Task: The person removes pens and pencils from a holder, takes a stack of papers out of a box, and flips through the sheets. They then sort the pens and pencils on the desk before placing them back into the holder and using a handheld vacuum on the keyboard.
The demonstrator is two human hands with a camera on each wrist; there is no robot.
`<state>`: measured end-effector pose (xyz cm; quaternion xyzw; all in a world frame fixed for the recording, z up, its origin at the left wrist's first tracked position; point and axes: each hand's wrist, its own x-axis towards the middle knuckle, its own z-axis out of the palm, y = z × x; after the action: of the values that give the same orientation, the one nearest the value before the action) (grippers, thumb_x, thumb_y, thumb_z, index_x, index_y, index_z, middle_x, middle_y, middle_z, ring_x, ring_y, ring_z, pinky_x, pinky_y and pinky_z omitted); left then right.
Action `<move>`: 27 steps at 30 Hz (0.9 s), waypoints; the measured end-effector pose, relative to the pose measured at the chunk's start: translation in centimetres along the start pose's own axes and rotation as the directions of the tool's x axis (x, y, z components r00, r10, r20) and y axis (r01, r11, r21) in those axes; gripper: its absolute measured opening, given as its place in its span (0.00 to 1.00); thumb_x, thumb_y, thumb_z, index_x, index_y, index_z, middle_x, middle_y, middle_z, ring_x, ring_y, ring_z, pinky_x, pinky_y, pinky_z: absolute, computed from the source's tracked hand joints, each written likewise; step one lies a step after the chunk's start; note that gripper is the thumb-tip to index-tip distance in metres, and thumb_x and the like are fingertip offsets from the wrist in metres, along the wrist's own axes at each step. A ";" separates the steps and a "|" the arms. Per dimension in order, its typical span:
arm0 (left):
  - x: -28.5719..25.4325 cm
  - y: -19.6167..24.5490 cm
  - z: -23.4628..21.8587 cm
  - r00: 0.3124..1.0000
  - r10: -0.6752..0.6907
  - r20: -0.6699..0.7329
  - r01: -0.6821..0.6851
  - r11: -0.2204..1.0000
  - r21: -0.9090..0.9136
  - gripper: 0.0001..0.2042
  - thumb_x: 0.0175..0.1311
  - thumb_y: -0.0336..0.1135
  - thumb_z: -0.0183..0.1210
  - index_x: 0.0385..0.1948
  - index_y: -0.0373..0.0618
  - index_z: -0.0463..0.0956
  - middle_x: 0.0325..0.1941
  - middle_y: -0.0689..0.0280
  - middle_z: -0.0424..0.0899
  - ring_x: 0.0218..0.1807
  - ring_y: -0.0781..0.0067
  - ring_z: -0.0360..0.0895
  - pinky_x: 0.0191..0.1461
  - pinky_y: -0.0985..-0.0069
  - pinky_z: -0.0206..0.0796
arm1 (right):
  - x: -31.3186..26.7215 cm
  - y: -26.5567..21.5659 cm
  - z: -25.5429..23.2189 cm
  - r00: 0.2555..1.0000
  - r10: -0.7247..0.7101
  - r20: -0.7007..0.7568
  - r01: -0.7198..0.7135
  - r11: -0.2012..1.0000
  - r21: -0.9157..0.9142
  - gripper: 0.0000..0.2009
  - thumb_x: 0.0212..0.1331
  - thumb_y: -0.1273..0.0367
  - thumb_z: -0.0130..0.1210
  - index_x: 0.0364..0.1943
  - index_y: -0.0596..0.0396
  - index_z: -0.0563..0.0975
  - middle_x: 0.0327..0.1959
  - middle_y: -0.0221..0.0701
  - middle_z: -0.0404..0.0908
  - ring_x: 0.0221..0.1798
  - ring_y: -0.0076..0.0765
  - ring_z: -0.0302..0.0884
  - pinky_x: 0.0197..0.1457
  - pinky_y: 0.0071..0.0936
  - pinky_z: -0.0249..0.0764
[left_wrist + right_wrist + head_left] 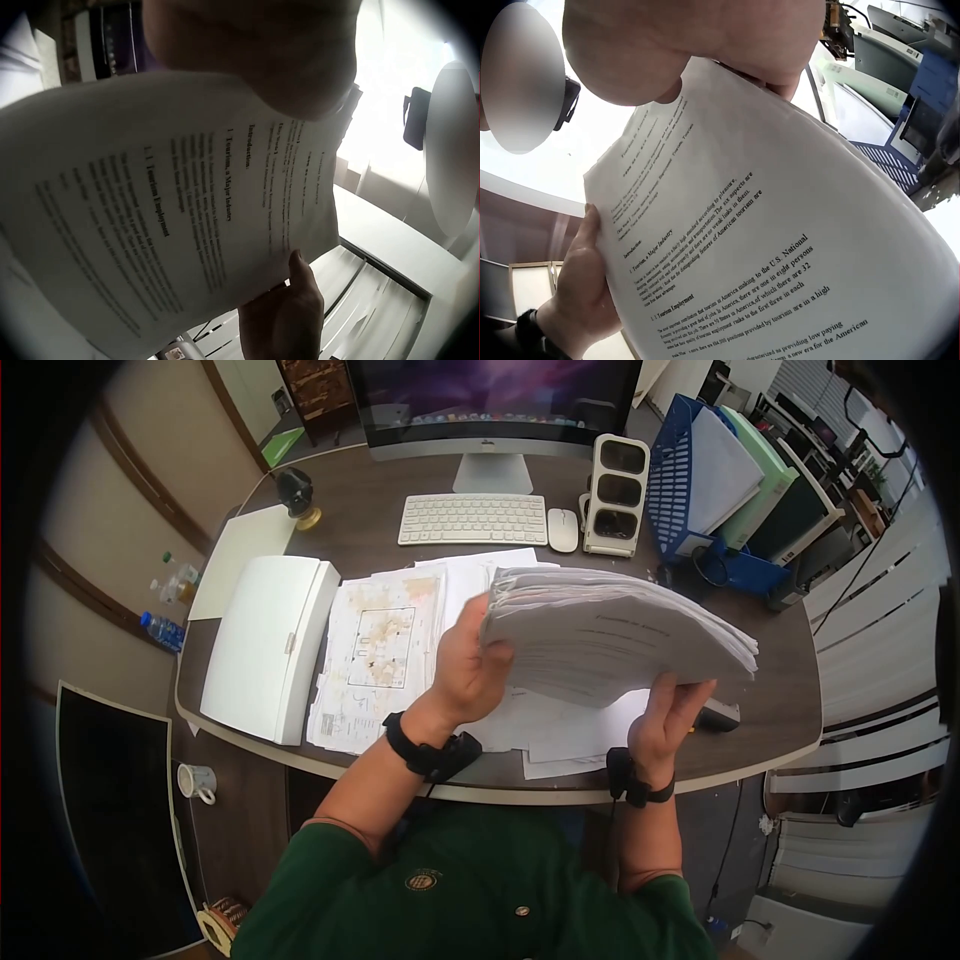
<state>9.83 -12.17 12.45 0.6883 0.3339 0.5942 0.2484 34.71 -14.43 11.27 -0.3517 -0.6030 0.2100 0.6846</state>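
Observation:
A thick stack of printed papers (615, 645) is held up over the desk, bowed along its length, with loose sheet edges along its top. My left hand (468, 672) grips its left end, thumb over the near face. At the lower right corner, my right hand (665, 725) pinches the edge between thumb and fingers. The near page (705, 247) carries English text headed "Tourism, a Major Industry" in the right wrist view. Below the stack, more loose sheets (570, 745) lie on the desk. Stained papers (380, 650) lie to the left of my left hand.
A white box file (262, 645) lies at the left. Farther back are a keyboard (472, 520), a mouse (562, 530), a white three-slot holder (616, 495) and a monitor (490, 400). A blue basket (675, 480) of folders stands back right. A grey-and-black item (718, 715) sits beside my right hand.

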 end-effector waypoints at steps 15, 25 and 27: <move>6.4 3.8 -1.0 0.861 0.507 -0.031 -0.501 0.858 0.115 0.22 0.60 0.27 0.72 0.56 0.41 0.76 0.49 0.56 0.87 0.47 0.57 0.87 0.49 0.70 0.81 | 0.0 -0.3 0.2 0.999 0.032 0.034 -0.033 0.999 0.026 0.26 0.74 0.78 0.43 0.74 0.65 0.53 0.71 0.42 0.64 0.71 0.36 0.62 0.77 0.33 0.53; 6.4 4.4 -1.1 0.863 0.505 -0.023 -0.490 0.847 0.204 0.18 0.61 0.23 0.70 0.51 0.40 0.76 0.45 0.56 0.87 0.45 0.60 0.87 0.47 0.70 0.80 | 0.0 0.0 0.1 0.998 0.017 0.064 -0.023 0.996 0.088 0.26 0.75 0.77 0.42 0.75 0.63 0.55 0.73 0.43 0.63 0.74 0.37 0.61 0.78 0.35 0.53; 6.5 4.3 -1.0 0.855 0.517 -0.046 -0.500 0.844 0.192 0.18 0.60 0.23 0.71 0.51 0.40 0.76 0.44 0.56 0.87 0.44 0.60 0.87 0.46 0.71 0.80 | -0.1 0.1 0.0 0.998 0.030 0.054 -0.034 0.997 0.069 0.30 0.74 0.79 0.43 0.77 0.66 0.49 0.74 0.44 0.62 0.74 0.36 0.60 0.79 0.33 0.50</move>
<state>9.99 -10.16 20.08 0.7415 0.2014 0.6400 0.0050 34.67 -14.43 11.11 -0.3314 -0.6074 0.2514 0.6768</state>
